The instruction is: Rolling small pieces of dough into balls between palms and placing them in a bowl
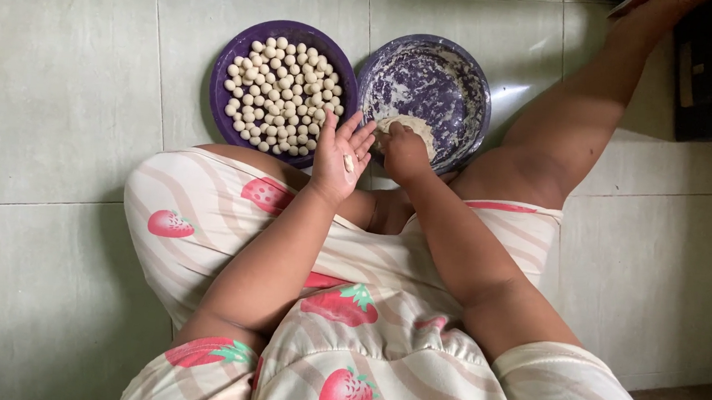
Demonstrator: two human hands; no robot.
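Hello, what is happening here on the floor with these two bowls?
A person sits on a tiled floor with two purple bowls in front of them. The left bowl is full of small pale dough balls. The right bowl is smeared with flour and holds a lump of dough. The right hand presses into that lump. The left hand is open, palm up, with a small piece of dough on it, at the edge of the left bowl.
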